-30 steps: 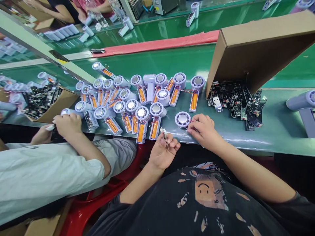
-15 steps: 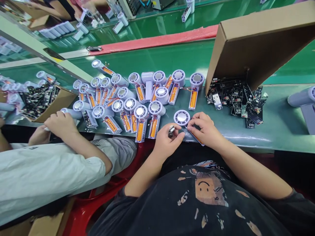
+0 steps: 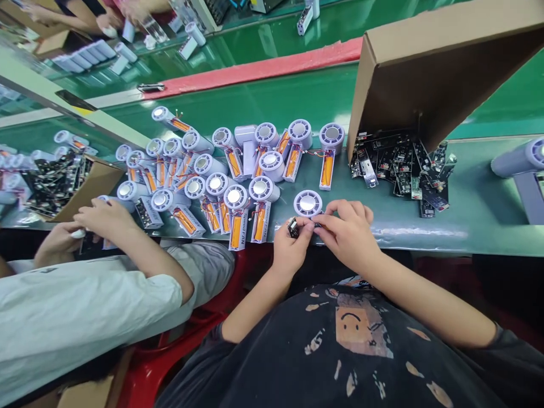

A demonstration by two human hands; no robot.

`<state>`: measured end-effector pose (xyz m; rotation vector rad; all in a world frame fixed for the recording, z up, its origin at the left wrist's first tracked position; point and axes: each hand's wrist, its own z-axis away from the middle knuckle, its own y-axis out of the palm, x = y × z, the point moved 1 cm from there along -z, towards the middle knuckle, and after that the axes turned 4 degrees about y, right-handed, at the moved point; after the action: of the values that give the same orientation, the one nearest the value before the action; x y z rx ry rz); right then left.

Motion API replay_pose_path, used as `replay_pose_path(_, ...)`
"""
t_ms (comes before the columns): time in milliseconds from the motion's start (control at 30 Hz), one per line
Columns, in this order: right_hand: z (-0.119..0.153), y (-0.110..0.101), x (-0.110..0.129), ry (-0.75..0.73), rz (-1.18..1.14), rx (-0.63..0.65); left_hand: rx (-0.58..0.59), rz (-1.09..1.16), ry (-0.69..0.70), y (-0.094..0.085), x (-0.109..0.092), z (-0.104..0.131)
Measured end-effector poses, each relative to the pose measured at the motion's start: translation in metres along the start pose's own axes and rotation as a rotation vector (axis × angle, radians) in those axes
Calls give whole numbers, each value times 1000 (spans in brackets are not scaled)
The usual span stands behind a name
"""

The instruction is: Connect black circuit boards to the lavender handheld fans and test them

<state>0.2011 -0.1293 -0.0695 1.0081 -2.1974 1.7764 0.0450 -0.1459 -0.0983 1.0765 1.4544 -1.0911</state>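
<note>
My left hand is closed on a small black circuit board, whose end sticks up between thumb and fingers. Its fingertips meet those of my right hand, which is pinched on something too small to make out. Just beyond the fingertips stands a lilac fan unit with a round silver centre; its lower part is hidden by my hands. To the left, several lilac fans with orange batteries in open handles lie on the green table.
A tilted cardboard box with a pile of circuit boards stands at the right. Another lilac fan is at the far right. A co-worker's hands are at the left, near a second box.
My right hand has moved left so that its fingertips meet my left hand's. The orange battery handle seen under my right hand before is now hidden. The view has shifted slightly.
</note>
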Motion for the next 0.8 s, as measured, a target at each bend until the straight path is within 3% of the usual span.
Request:
replay_pose_path(100,-7,9,-6,98,-95,89,-23,109,-68,7,10,8)
replay_pose_path(233,-16,7,-12,163,-243,206,-25,201,-124,15,10,11)
replay_pose_path(433,-21,7,-18,227,-461,255,5,302,-185,18,6,10)
replay_pose_path(533,-19,11,-21,255,-560,276,51,137,-116,12,2,9)
replay_pose_path(700,-18,14,-23,261,-598,256,125,-278,133,-1,-14,0)
replay_pose_path(800,-17,15,-23,243,-621,231,159,-258,84,-3,-17,-5)
